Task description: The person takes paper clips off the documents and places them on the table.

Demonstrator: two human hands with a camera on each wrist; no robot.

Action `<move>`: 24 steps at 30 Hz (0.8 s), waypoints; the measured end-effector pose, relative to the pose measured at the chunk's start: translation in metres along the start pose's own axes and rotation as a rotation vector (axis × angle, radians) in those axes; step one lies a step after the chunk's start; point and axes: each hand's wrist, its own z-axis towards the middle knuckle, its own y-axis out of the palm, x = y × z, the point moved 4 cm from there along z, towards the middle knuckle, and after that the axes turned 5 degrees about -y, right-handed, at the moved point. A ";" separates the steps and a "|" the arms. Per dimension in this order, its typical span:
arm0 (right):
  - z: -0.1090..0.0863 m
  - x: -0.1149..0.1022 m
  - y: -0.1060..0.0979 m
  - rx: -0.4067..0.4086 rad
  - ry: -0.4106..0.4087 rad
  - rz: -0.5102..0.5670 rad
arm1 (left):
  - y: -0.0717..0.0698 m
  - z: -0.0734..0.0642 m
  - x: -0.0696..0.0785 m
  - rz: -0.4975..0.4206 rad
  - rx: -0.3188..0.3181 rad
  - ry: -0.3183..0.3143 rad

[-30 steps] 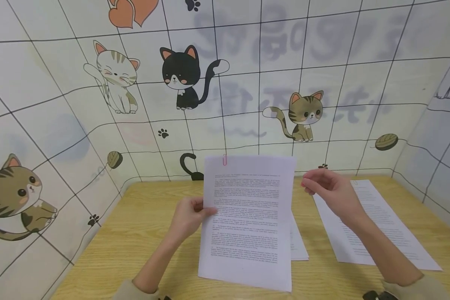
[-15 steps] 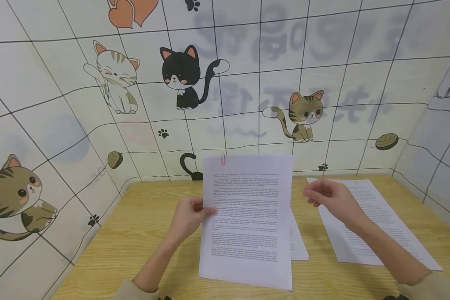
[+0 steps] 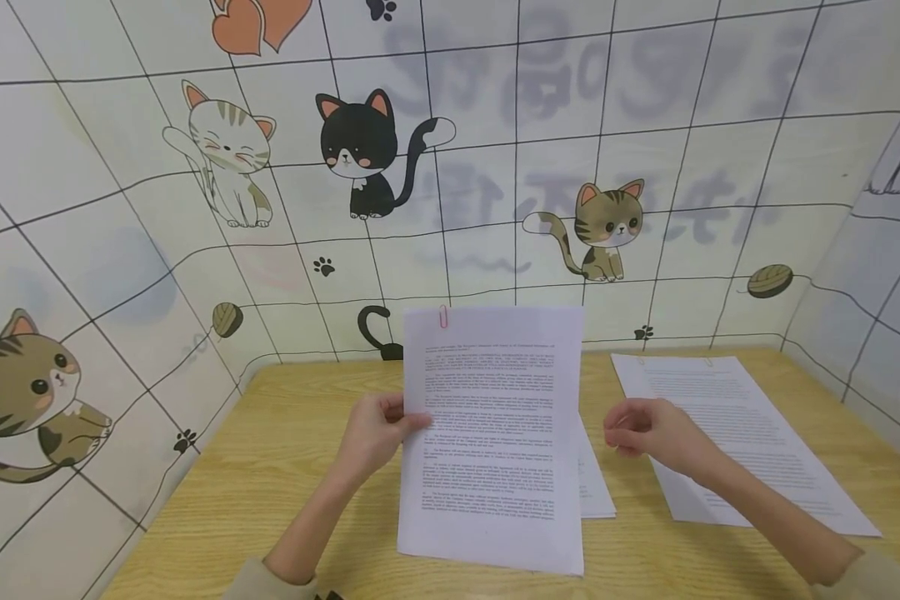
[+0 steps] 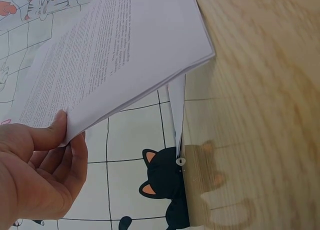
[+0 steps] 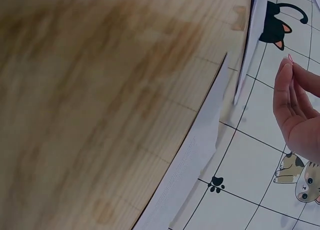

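Note:
My left hand [image 3: 371, 429] grips a stack of printed sheets [image 3: 491, 442] by its left edge, thumb on the front and fingers behind. The stack is held up facing me, and its several sheet edges show in the left wrist view. A pink paper clip [image 3: 443, 317] sits on the top edge, left of centre. To the right of the stack, apart from it, is my right hand [image 3: 648, 433]. Between thumb and fingertip it pinches a second pink paper clip [image 5: 290, 59], whose tip pokes out in the right wrist view.
More sheets [image 3: 596, 487] lie on the wooden table [image 3: 232, 483], partly hidden behind the raised stack. Another printed set [image 3: 742, 442] lies at the right, with small clips along its far edge. A cat-patterned wall covering [image 3: 487, 208] closes off the back and sides.
My right hand has come down from near the stack's top right corner to about mid-height, uncovering the far corner of the right-hand set. The raised stack has shifted slightly left.

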 end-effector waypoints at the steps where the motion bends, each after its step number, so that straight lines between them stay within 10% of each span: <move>1: 0.000 0.001 0.001 -0.010 0.004 -0.014 | 0.000 0.000 0.000 0.003 0.001 -0.001; 24: -0.004 0.015 0.018 -0.124 0.020 -0.147 | 0.000 -0.002 0.001 0.016 -0.002 0.003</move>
